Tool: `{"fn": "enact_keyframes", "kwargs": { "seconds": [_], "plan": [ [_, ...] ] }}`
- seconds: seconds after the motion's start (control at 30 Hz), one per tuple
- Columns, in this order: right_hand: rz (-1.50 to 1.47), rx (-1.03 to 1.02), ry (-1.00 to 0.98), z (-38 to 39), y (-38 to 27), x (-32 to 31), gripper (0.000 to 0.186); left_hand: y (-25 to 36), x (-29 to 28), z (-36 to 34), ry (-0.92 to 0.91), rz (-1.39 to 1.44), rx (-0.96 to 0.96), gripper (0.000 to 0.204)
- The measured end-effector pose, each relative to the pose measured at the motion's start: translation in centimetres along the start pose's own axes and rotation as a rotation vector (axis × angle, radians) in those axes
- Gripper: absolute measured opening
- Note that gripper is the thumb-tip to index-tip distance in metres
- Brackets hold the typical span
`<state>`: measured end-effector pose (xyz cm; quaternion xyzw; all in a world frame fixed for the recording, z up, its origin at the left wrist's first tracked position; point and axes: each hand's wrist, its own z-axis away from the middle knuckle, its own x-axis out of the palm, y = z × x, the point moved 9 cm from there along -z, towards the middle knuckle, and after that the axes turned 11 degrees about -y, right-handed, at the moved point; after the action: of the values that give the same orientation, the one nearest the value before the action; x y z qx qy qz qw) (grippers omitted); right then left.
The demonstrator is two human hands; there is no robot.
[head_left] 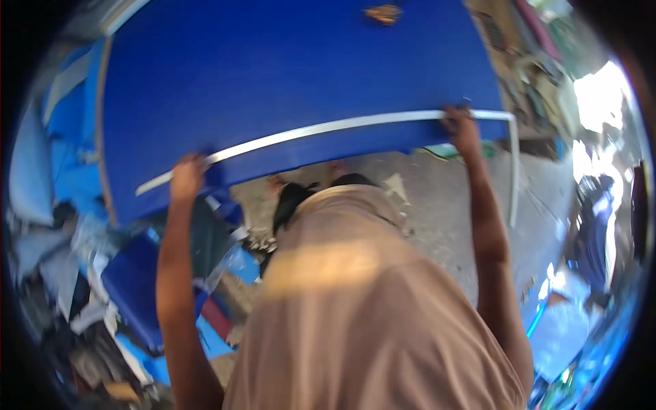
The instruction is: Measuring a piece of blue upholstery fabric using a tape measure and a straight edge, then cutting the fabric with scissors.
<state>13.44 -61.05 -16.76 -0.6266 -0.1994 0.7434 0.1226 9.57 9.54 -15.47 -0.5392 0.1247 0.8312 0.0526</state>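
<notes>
A long L-shaped metal square (328, 127) lies across a blue sheet (294, 61), near the sheet's front edge. Its short leg hangs past the sheet at the right, pointing back toward me. My left hand (187, 178) is closed on the long leg near its left end. Close to the corner, my right hand (462, 130) grips the same leg, fingers bent around it. A tiny pale thing shows just beyond the right fingers, too small to name. Motion blurs both hands slightly.
A small orange-brown object (384, 14) rests on the far part of the sheet. Blue and pale scraps (75, 273) pile up at the left. Grey floor (437, 198) shows between me and the sheet. Cloths and bags (547, 89) crowd the right side.
</notes>
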Motion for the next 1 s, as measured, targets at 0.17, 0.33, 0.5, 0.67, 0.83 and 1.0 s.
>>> {"fn": "enact_keyframes", "kwargs": {
  "seconds": [0.17, 0.33, 0.5, 0.67, 0.83, 1.0],
  "plan": [
    [0.137, -0.096, 0.028, 0.9, -2.6, -1.3, 0.034, 0.9, -1.4, 1.3, 0.093, -0.035, -0.006, 0.025],
    [0.117, -0.129, 0.000, 0.8, -3.6, -1.9, 0.035, 1.8, -2.3, 1.4, 0.171, -0.061, 0.016, 0.016],
    [0.142, -0.132, 0.002, 0.8, -3.3, -1.7, 0.035, 1.3, -1.9, 1.4, 0.165, -0.059, 0.018, 0.014],
    [0.159, -0.167, 0.005, 0.8, -3.7, -1.7, 0.035, 1.4, -2.0, 1.6, 0.195, -0.077, 0.030, 0.011],
    [0.139, -0.080, -0.057, 0.8, -2.8, -1.3, 0.038, 1.2, -1.8, 1.7, 0.176, -0.092, 0.031, 0.013],
    [0.155, -0.095, -0.076, 0.9, -2.8, -1.3, 0.046, 1.4, -2.1, 2.2, 0.185, -0.172, 0.055, 0.026]
  ]
}}
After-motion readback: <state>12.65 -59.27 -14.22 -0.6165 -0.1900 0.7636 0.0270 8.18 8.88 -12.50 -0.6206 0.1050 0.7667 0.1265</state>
